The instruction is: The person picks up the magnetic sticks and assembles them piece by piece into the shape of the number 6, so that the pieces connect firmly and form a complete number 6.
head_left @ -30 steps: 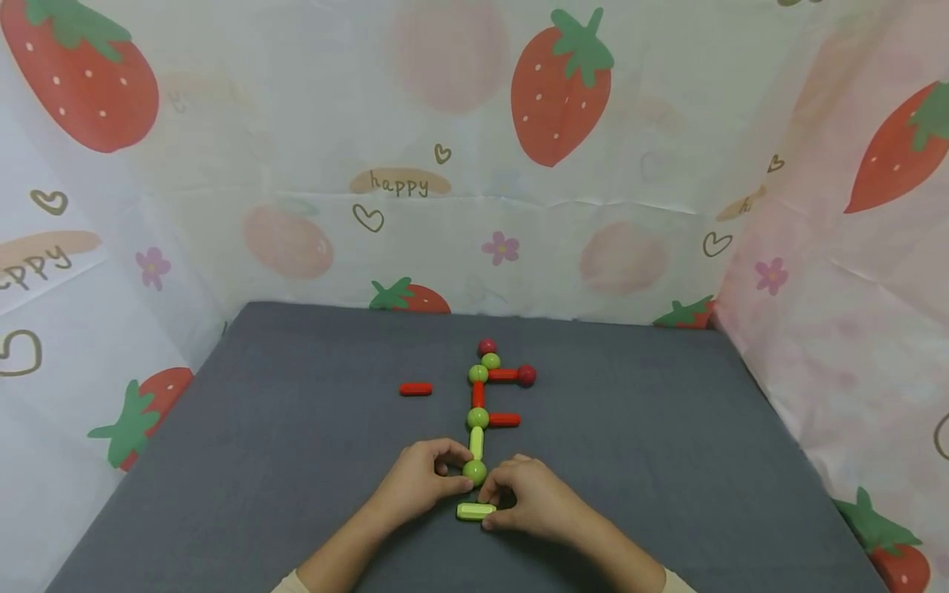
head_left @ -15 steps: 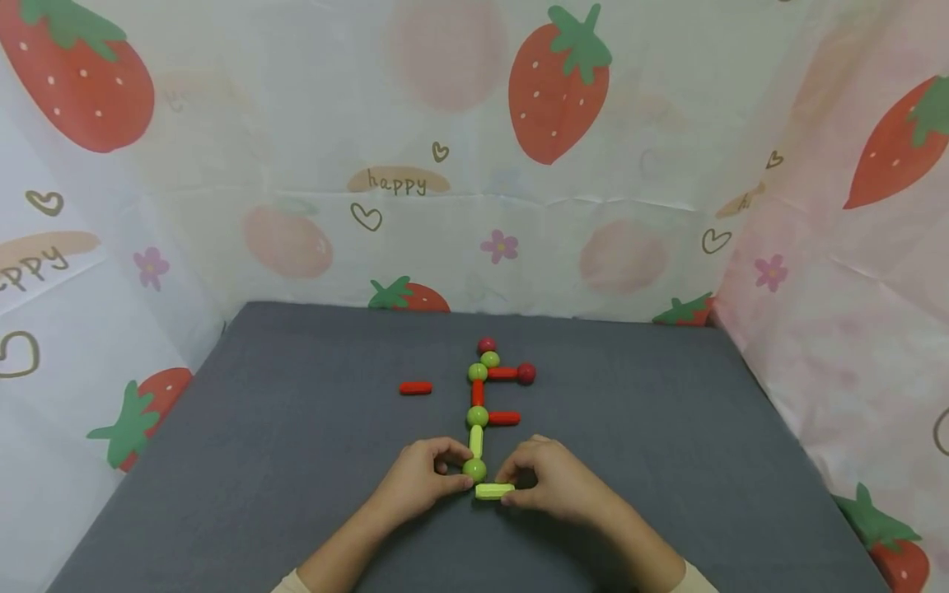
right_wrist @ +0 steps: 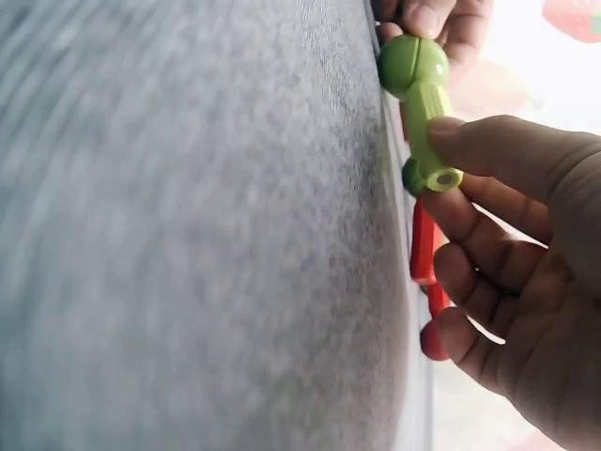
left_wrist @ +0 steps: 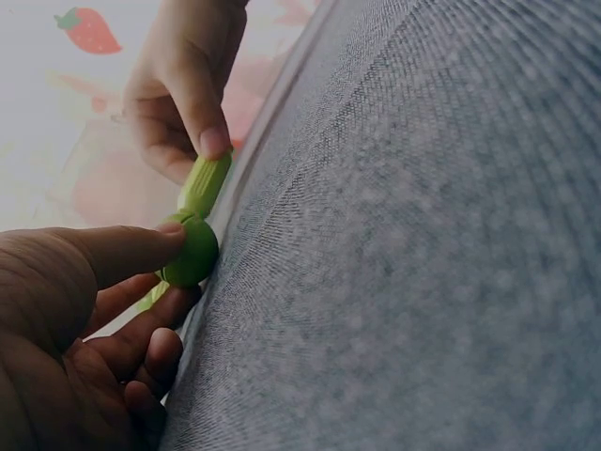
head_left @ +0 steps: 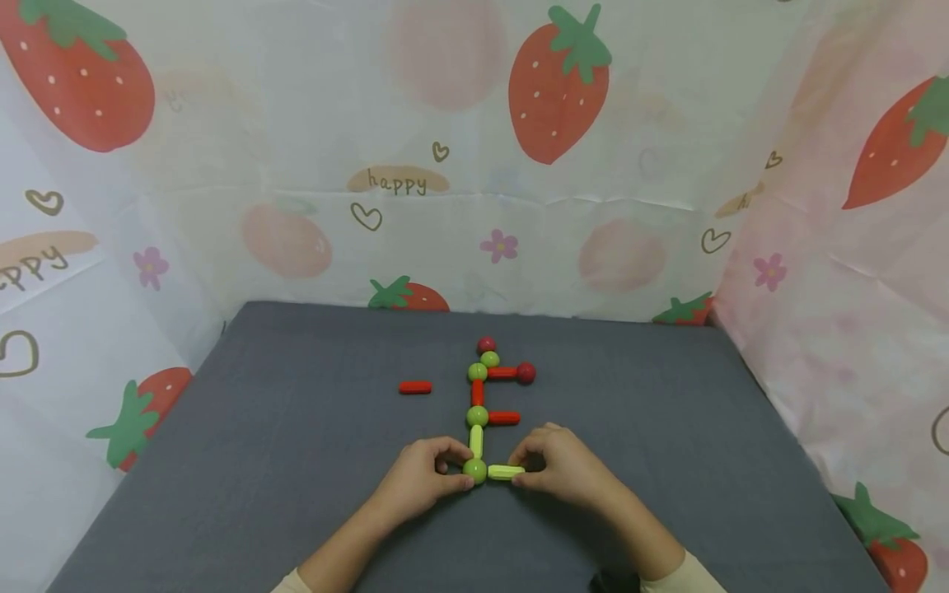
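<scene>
Lime-green rod [head_left: 504,473] sits pinched in the right hand [head_left: 559,464].

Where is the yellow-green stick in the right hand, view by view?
Head: yellow-green stick below centre.
Left wrist: yellow-green stick left of centre.
Right wrist: yellow-green stick upper right.
Shared landmark: the green ball in the left hand, by the stick's end.

Ball [head_left: 475,471] between thumb and fingers of left hand [head_left: 420,478]. Stick [head_left: 503,473] in fingertips of right hand [head_left: 561,467], just right of ball. Chain of balls and sticks [head_left: 478,394] beyond left fingertips, side sticks [head_left: 504,418] to right. Loose stick [head_left: 415,387] on table [head_left: 296,412], ahead of left fingers.
</scene>
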The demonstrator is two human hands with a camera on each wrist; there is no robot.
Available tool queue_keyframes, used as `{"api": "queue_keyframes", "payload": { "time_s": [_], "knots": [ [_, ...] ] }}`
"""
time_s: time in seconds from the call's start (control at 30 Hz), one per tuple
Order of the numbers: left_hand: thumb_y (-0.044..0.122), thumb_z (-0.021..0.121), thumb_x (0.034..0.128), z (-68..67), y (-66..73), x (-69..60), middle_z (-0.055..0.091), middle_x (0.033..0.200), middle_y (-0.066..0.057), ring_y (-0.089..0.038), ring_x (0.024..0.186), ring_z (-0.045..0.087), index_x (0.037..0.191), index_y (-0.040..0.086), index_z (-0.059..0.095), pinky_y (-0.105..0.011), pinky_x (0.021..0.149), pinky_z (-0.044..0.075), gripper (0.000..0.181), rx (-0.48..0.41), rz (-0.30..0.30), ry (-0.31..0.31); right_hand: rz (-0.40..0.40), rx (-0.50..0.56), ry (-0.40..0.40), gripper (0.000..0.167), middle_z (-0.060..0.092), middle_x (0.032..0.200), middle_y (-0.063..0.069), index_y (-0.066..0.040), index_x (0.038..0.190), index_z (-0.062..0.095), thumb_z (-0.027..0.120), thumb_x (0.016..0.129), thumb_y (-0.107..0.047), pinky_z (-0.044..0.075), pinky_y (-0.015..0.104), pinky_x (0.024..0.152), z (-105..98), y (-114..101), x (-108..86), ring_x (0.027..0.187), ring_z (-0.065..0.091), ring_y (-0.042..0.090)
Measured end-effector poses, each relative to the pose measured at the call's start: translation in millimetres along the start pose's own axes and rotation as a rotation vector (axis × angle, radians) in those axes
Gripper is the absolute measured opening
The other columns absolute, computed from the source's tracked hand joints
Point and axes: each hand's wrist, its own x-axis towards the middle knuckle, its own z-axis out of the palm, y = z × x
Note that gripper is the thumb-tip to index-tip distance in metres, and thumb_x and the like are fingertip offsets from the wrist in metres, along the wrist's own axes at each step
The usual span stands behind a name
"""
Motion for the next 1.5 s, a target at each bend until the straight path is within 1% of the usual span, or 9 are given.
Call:
{"api": "queue_keyframes", "payload": {
  "time_s": [0.2, 0.47, 0.77, 0.93, 1.07, 1.17, 1.27, 1.4, 1.5],
  "knots": [
    [0.026, 0.089, 0.0810, 0.7, 2.7, -0.6, 0.075, 0.099, 0.007, -0.016, 0.081, 0.057, 0.105, 0.019, 0.076, -0.026, 0.069, 0.045, 0.028, 0.007, -0.001, 0.002, 0.003, -0.010, -0.015, 0.015, 0.067, 0.084, -0.021, -0.029, 0.092, 0.078, 0.087, 0.082, -0.024, 0.046, 0.031, 0.081, 3.5, 2.7, 2.5, 0.085, 0.053, 0.003],
    [0.026, 0.089, 0.0810, 2.9, 2.9, -1.4, 0.074, 0.099, 0.007, -0.016, 0.083, 0.056, 0.104, 0.021, 0.076, -0.027, 0.070, 0.044, 0.027, 0.014, -0.009, -0.003, 0.033, 0.025, -0.045, 0.015, 0.066, 0.084, -0.023, -0.030, 0.092, 0.078, 0.087, 0.082, -0.025, 0.045, 0.032, 0.083, 6.6, 6.3, 1.2, 0.087, 0.054, 0.004],
    [0.026, 0.089, 0.0807, 4.0, 3.9, -0.7, 0.073, 0.098, 0.008, -0.016, 0.083, 0.056, 0.104, 0.021, 0.075, -0.027, 0.071, 0.044, 0.028, 0.020, -0.005, -0.009, 0.036, 0.063, -0.041, 0.015, 0.066, 0.085, -0.022, -0.030, 0.093, 0.078, 0.087, 0.083, -0.025, 0.045, 0.030, 0.082, 7.2, 7.7, -1.0, 0.088, 0.054, 0.006],
    [0.026, 0.089, 0.0811, 1.9, 5.3, 0.1, 0.073, 0.098, 0.007, -0.015, 0.082, 0.056, 0.105, 0.020, 0.075, -0.027, 0.070, 0.045, 0.028, 0.030, -0.002, -0.019, 0.046, 0.080, -0.041, 0.014, 0.066, 0.086, -0.021, -0.031, 0.094, 0.078, 0.086, 0.083, -0.026, 0.044, 0.031, 0.082, 8.1, 9.9, -1.1, 0.089, 0.054, 0.006],
    [0.027, 0.087, 0.0833, -2.5, 8.1, 2.3, 0.073, 0.096, 0.007, -0.015, 0.078, 0.056, 0.103, 0.019, 0.075, -0.026, 0.065, 0.045, 0.024, 0.041, 0.012, -0.042, 0.048, 0.083, -0.045, 0.014, 0.067, 0.087, -0.021, -0.030, 0.095, 0.078, 0.086, 0.084, -0.027, 0.044, 0.031, 0.082, 8.2, 10.1, -0.5, 0.089, 0.054, 0.006],
    [0.027, 0.085, 0.0852, -7.8, 13.1, 6.6, 0.073, 0.094, 0.007, -0.014, 0.074, 0.057, 0.101, 0.017, 0.075, -0.027, 0.062, 0.046, 0.021, 0.072, 0.034, -0.042, 0.040, 0.086, -0.043, 0.014, 0.067, 0.087, -0.020, -0.029, 0.095, 0.078, 0.086, 0.084, -0.027, 0.044, 0.031, 0.082, 8.0, 9.4, 0.0, 0.089, 0.054, 0.006],
    [0.026, 0.083, 0.0875, -13.6, 21.8, 14.5, 0.072, 0.095, 0.007, -0.012, 0.076, 0.058, 0.102, 0.019, 0.075, -0.028, 0.064, 0.048, 0.018, 0.134, 0.061, -0.021, 0.034, 0.088, -0.040, 0.014, 0.068, 0.087, -0.019, -0.029, 0.095, 0.078, 0.086, 0.083, -0.027, 0.044, 0.031, 0.081, 8.2, 9.0, 0.6, 0.088, 0.054, 0.006],
    [0.024, 0.081, 0.0897, -19.8, 35.7, 30.8, 0.072, 0.100, 0.007, -0.013, 0.078, 0.056, 0.106, 0.019, 0.076, -0.031, 0.067, 0.048, 0.017, 0.227, 0.117, 0.005, 0.038, 0.088, -0.042, 0.014, 0.068, 0.087, -0.020, -0.029, 0.095, 0.078, 0.086, 0.083, -0.027, 0.044, 0.030, 0.081, 8.0, 9.0, 1.3, 0.088, 0.054, 0.006],
    [0.025, 0.081, 0.0902, -22.2, 43.9, 45.4, 0.072, 0.101, 0.007, -0.016, 0.081, 0.053, 0.108, 0.018, 0.078, -0.033, 0.069, 0.047, 0.020, 0.280, 0.150, 0.005, 0.043, 0.093, -0.046, 0.014, 0.068, 0.087, -0.020, -0.028, 0.095, 0.079, 0.086, 0.083, -0.027, 0.044, 0.029, 0.080, 7.8, 9.6, 2.0, 0.088, 0.054, 0.007]
  ]
}}
